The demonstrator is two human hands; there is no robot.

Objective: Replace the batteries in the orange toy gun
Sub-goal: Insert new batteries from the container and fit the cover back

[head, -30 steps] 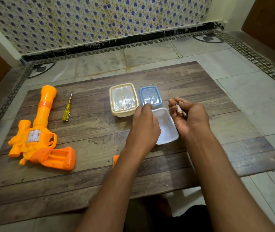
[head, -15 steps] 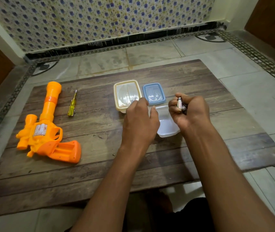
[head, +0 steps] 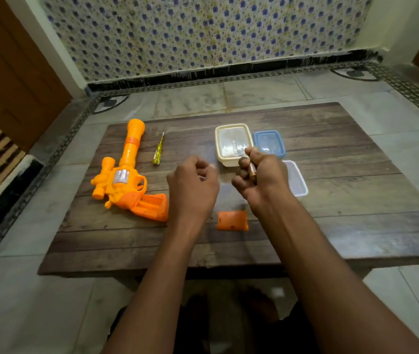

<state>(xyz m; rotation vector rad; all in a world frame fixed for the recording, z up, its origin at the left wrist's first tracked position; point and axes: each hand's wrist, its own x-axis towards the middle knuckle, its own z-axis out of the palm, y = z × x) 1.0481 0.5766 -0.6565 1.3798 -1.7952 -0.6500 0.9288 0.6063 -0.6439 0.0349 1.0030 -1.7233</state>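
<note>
The right hand (head: 262, 175) is gripping batteries (head: 251, 171) above the table (head: 356, 226). Just behind the grip a lidded box (head: 232, 144) is sitting, with a lid (head: 269, 143) lying to its right. An open tub (head: 296, 178) is lying just right of the grip. A battery cover (head: 232, 221) is lying before it. The left hand (head: 193, 182) is hovering just left of it; further left a screwdriver (head: 158, 152) and the toy gun (head: 126, 175) are lying.

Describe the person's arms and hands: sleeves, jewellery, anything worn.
Both forearms are bare from the frame's bottom edge to the wrists; no sleeves show. The left hand and right hand wear no gloves, and no watch, bracelet or ring is visible.
</note>
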